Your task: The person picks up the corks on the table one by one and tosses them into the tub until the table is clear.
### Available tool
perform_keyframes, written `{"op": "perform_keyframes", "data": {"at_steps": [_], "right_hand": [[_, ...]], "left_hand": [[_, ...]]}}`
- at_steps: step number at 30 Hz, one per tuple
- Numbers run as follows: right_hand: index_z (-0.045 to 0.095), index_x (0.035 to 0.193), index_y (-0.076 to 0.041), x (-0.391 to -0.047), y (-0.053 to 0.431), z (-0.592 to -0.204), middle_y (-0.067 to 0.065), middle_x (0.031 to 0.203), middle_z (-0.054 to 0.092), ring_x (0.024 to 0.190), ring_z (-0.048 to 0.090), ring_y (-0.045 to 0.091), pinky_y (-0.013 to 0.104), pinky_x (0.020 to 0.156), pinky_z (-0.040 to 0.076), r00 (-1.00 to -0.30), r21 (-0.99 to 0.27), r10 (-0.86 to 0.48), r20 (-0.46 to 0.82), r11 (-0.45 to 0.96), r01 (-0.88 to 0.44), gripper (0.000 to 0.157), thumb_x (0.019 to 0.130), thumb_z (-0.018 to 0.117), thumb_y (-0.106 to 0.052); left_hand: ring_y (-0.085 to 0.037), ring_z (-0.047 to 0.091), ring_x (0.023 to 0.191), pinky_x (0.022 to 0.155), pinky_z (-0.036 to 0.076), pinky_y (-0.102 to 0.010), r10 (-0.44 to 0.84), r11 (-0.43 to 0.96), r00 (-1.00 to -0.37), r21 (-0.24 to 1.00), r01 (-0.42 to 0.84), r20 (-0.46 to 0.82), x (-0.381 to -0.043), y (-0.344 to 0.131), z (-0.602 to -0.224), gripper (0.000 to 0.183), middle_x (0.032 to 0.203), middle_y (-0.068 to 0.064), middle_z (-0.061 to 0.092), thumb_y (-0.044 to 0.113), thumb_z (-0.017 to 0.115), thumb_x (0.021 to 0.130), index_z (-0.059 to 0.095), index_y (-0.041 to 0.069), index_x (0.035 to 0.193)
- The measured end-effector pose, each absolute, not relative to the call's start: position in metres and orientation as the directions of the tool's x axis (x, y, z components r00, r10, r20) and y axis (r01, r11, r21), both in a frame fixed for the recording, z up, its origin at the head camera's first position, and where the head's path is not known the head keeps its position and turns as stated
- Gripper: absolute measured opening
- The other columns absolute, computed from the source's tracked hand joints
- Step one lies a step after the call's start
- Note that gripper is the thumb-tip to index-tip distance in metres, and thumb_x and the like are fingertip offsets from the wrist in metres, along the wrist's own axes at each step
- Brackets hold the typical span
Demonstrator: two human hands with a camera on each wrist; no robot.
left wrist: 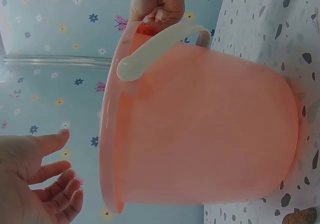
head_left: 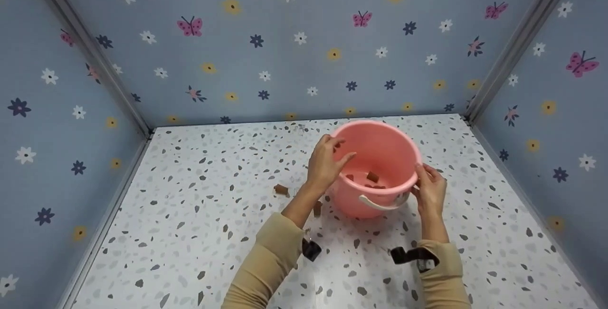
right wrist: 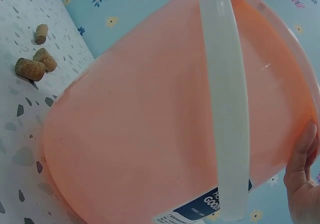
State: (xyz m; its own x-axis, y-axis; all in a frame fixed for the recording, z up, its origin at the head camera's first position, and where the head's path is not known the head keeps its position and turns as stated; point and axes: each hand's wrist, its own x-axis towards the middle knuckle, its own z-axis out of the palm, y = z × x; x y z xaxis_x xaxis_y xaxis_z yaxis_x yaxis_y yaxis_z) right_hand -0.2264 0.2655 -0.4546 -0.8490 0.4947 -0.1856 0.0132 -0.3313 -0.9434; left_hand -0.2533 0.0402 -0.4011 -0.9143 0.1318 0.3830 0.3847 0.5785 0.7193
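A pink plastic bucket (head_left: 351, 200) with a white handle (head_left: 380, 204) stands on the speckled table. My right hand (head_left: 431, 188) grips its rim on the right side, thumb and fingers about the edge; the left wrist view shows those fingers curled there. At the opposite side, my left hand (head_left: 325, 162) is held just above the rim with its fingers spread and nothing in them. Several brown corks (head_left: 373, 176) lie on the bucket's floor. Outside, left of the bucket, more corks (right wrist: 30, 69) rest on the table, partly hidden by my left forearm in the head view.
Blue panels (head_left: 294, 48) printed with flowers and butterflies enclose the table (head_left: 199, 176) at the back and both sides. Grey metal posts (head_left: 517, 43) run up the back corners. Black straps (head_left: 413, 255) with small devices sit at my wrists, close over the table.
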Motion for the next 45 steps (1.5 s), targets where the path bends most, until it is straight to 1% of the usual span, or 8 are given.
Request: {"op": "perform_keyframes", "data": {"at_steps": [5, 9, 15, 22, 28, 29, 40, 45], "right_hand": [[0.046, 0.121, 0.003, -0.229, 0.268, -0.462, 0.013, 0.104, 0.06, 0.083, 0.063, 0.018, 0.022, 0.061, 0.051, -0.848, -0.956, 0.503, -0.168, -0.293, 0.016, 0.048, 0.085, 0.063, -0.022], [0.046, 0.122, 0.004, -0.232, 0.273, -0.473, 0.01, 0.101, 0.062, 0.083, 0.063, 0.019, 0.024, 0.061, 0.051, -0.873, -0.951, 0.472, -0.126, -0.309, -0.029, 0.054, 0.082, 0.067, -0.023], [0.044, 0.124, 0.004, -0.229, 0.267, -0.461, 0.017, 0.11, 0.057, 0.087, 0.062, 0.022, 0.023, 0.062, 0.051, -0.848, -0.96, 0.502, -0.169, -0.279, 0.026, 0.048, 0.087, 0.06, -0.021], [0.055, 0.115, -0.004, -0.281, 0.317, -0.549, 0.013, 0.104, 0.062, 0.082, 0.064, 0.022, 0.029, 0.058, 0.052, -0.896, -0.921, 0.431, -0.104, -0.383, -0.077, 0.044, 0.08, 0.069, -0.028], [0.055, 0.115, -0.001, -0.269, 0.311, -0.535, 0.013, 0.1, 0.063, 0.076, 0.064, 0.02, 0.03, 0.054, 0.052, -0.907, -0.894, 0.408, -0.104, -0.439, -0.094, 0.039, 0.083, 0.066, -0.019], [0.054, 0.116, -0.002, -0.263, 0.305, -0.525, 0.013, 0.101, 0.063, 0.077, 0.064, 0.021, 0.031, 0.055, 0.052, -0.896, -0.913, 0.43, -0.108, -0.399, -0.081, 0.041, 0.082, 0.066, -0.021], [0.055, 0.118, -0.01, -0.298, 0.332, -0.582, 0.008, 0.106, 0.063, 0.086, 0.064, 0.021, 0.03, 0.061, 0.053, -0.877, -0.955, 0.472, -0.093, -0.29, -0.054, 0.057, 0.073, 0.072, -0.04], [0.053, 0.121, -0.009, -0.286, 0.324, -0.562, 0.009, 0.107, 0.062, 0.085, 0.064, 0.021, 0.032, 0.06, 0.053, -0.883, -0.929, 0.454, -0.119, -0.364, -0.062, 0.052, 0.078, 0.07, -0.031]], "left_hand": [[-0.018, 0.054, 0.087, 0.069, 0.045, -0.023, 0.09, 0.586, -0.921, 0.727, 0.357, 0.379, -0.253, 0.032, -0.401, 0.041, 0.096, -0.008, 0.055, 0.026, 0.07, 0.078, 0.062, 0.002, 0.11], [-0.019, 0.054, 0.087, 0.068, 0.045, -0.025, 0.053, 0.6, -0.918, 0.723, 0.344, 0.393, -0.253, 0.025, -0.401, 0.041, 0.095, -0.008, 0.055, 0.027, 0.07, 0.078, 0.062, 0.002, 0.108], [-0.019, 0.053, 0.085, 0.068, 0.045, -0.029, 0.022, 0.61, -0.911, 0.716, 0.339, 0.412, -0.254, 0.014, -0.406, 0.039, 0.094, -0.008, 0.055, 0.026, 0.07, 0.079, 0.062, 0.002, 0.108], [-0.023, 0.053, 0.085, 0.071, 0.045, -0.032, 0.01, 0.595, -0.9, 0.721, 0.356, 0.436, -0.257, -0.001, -0.419, 0.037, 0.092, -0.011, 0.055, 0.023, 0.07, 0.078, 0.062, -0.001, 0.105], [-0.025, 0.053, 0.084, 0.073, 0.044, -0.035, -0.005, 0.597, -0.898, 0.722, 0.35, 0.439, -0.259, -0.014, -0.436, 0.034, 0.09, -0.012, 0.055, 0.017, 0.071, 0.078, 0.062, -0.003, 0.104], [-0.025, 0.054, 0.083, 0.072, 0.044, -0.035, -0.01, 0.6, -0.899, 0.722, 0.345, 0.438, -0.26, -0.016, -0.439, 0.034, 0.089, -0.011, 0.055, 0.017, 0.071, 0.078, 0.062, -0.003, 0.103], [-0.028, 0.054, 0.082, 0.073, 0.044, -0.037, -0.085, 0.604, -0.909, 0.746, 0.28, 0.409, -0.26, -0.036, -0.468, 0.029, 0.088, -0.015, 0.055, 0.01, 0.073, 0.075, 0.062, -0.004, 0.098], [-0.03, 0.053, 0.082, 0.072, 0.044, -0.038, -0.103, 0.591, -0.917, 0.766, 0.254, 0.384, -0.26, -0.044, -0.482, 0.027, 0.088, -0.015, 0.054, 0.009, 0.072, 0.075, 0.062, -0.004, 0.097]]}}
